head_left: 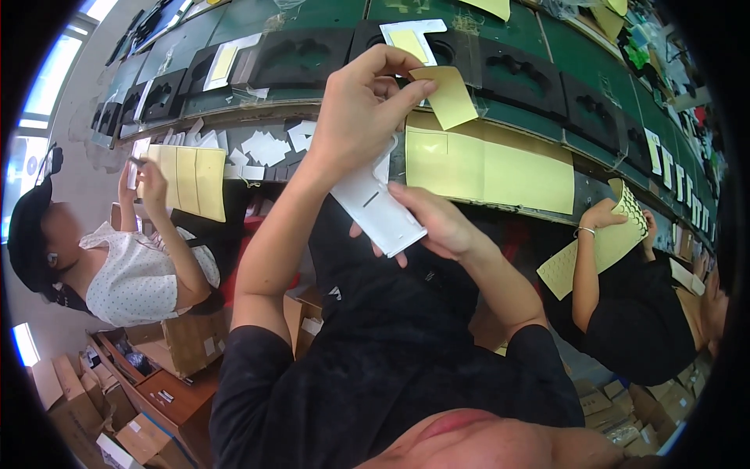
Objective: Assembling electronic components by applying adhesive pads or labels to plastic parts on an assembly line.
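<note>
Between the thumb and fingertips of my left hand [363, 117] is a small yellow paper piece [449, 98], pinched at its upper left corner and hanging tilted over the bench edge. My right hand [441, 223] grips a flat white panel [379, 217] with a dark slot, its fingers beneath and its thumb along the edge. The panel slants under my left wrist, which hides part of its upper end. A large yellow sheet [523, 172] with a fold line lies just beyond my right hand.
Black foam trays [301, 59] with cutouts line the green bench [328, 14]. One holds another white part [433, 29] with a yellow piece on it. White scraps [266, 148] lie left. Co-workers sit on both sides, one holding a yellow sheet [578, 262]. Cardboard boxes [183, 344] stand behind.
</note>
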A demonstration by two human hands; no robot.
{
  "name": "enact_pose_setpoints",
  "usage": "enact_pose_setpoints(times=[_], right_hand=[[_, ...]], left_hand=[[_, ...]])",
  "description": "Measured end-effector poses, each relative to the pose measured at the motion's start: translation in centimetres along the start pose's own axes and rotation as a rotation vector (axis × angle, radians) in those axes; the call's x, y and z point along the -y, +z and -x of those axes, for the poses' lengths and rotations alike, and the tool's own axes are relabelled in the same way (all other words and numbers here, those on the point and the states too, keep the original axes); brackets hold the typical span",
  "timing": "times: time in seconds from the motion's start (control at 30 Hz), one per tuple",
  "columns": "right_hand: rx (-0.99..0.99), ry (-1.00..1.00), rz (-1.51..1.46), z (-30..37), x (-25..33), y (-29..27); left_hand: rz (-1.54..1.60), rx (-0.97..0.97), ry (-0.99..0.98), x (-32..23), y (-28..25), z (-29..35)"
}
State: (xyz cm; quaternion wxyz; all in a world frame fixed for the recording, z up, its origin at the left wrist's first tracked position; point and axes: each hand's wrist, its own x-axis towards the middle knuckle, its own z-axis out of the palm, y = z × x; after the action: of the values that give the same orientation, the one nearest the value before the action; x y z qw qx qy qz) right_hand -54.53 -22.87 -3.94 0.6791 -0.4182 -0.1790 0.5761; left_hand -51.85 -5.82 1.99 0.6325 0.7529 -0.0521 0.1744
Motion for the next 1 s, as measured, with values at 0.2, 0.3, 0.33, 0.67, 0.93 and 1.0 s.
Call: enact_pose_setpoints(times=[0.2, 0.3, 0.33, 0.67, 0.93, 1.0], right_hand=[[-0.011, 0.046, 0.081, 2.6, -2.1, -1.0], [-0.118, -0.206, -0.046, 5.8, -3.4, -2.6], [-0.143, -0.297, -0.027, 6.2, -3.1, -3.1], [-0.264, -0.378, 0.159, 6.1, -2.0, -2.6], [-0.232, -0.267, 0.244, 5.4, -2.7, -2.3], [-0.231, -0.27, 0.236, 5.3, -2.7, -2.3]], left_hand=[[0.079, -0.26, -0.019, 1.9, -1.2, 0.9], [0.03, -0.201, -0.197, 2.5, -3.8, 2.7], [0.028, -0.152, -0.234, 2.4, -4.1, 3.3], [-0.121, 0.042, -0.231, 3.3, -3.5, 6.9], [-0.206, 0.128, -0.23, 2.7, -4.1, 8.4], [-0.197, 0.114, -0.223, 3.2, -4.0, 8.6]])
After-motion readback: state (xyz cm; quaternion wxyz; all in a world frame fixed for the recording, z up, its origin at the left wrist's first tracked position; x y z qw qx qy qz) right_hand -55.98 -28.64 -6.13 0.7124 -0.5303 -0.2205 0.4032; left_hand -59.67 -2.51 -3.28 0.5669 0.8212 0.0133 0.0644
